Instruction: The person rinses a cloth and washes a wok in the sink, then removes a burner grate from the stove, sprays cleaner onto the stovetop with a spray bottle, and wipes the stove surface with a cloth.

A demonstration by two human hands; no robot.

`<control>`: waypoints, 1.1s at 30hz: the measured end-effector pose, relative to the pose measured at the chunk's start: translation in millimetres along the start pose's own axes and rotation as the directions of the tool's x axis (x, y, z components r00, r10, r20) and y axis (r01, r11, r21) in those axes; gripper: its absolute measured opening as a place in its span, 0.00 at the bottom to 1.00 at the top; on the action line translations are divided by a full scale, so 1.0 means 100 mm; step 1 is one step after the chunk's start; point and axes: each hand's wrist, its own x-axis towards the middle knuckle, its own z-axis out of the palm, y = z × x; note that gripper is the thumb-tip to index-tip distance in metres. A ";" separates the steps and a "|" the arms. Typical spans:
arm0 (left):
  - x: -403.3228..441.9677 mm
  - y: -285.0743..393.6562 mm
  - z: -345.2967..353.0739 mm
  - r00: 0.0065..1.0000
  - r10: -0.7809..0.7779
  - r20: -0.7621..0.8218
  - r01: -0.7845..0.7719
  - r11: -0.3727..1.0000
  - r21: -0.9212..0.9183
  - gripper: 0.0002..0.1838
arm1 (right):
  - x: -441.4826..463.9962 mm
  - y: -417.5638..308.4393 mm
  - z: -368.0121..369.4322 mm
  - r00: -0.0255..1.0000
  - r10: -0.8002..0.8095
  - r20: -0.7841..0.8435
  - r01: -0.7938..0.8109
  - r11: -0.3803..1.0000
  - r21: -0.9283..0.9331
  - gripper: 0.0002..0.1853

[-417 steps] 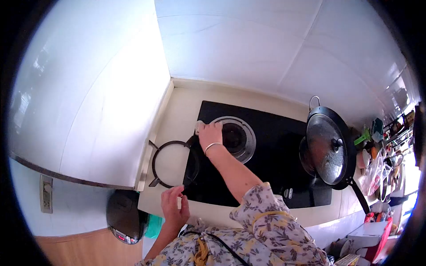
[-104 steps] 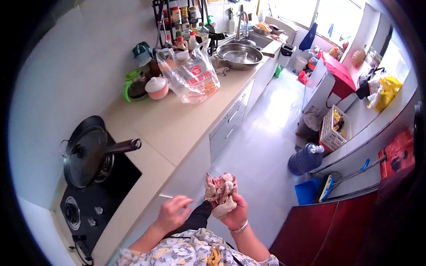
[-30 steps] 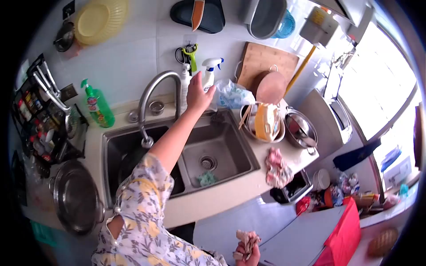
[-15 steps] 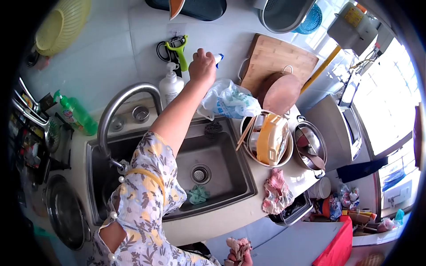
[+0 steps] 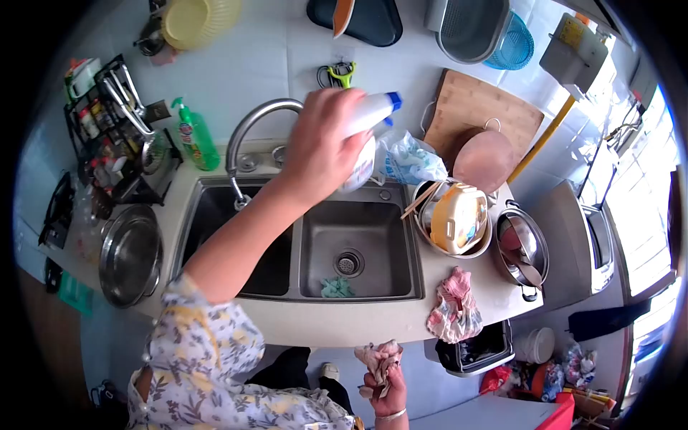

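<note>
My left hand (image 5: 326, 140) is closed around the neck of a white spray bottle (image 5: 374, 113) with a blue nozzle, held up above the back of the sink (image 5: 294, 261). Part of the bottle's body shows below my fingers. Down near the counter's front edge, my right hand (image 5: 387, 390) grips a crumpled pinkish cloth (image 5: 380, 355). A green rag (image 5: 337, 287) lies in the right basin beside the drain. The faucet (image 5: 236, 143) arches over the left basin, and my forearm covers some of that basin.
Right of the sink stand a bowl (image 5: 476, 249) with a yellow container (image 5: 459, 218), a pot (image 5: 543, 276) and a pink cloth (image 5: 455, 308). A bin (image 5: 473, 362) sits below. At left are a steel pan (image 5: 130, 247), green soap bottle (image 5: 197, 143) and a rack (image 5: 136, 188).
My left hand has drawn the spray bottle away from the back wall, up and closer to the camera. My right hand, still gripping the cloth, has come further into view.
</note>
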 end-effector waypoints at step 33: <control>-3.98 0.35 -9.07 0.462 -0.795 -0.393 0.469 0.595 -0.653 0.43 | -1.08 7.21 3.08 -0.138 0.990 0.017 -0.472 -0.051 -0.880 0.35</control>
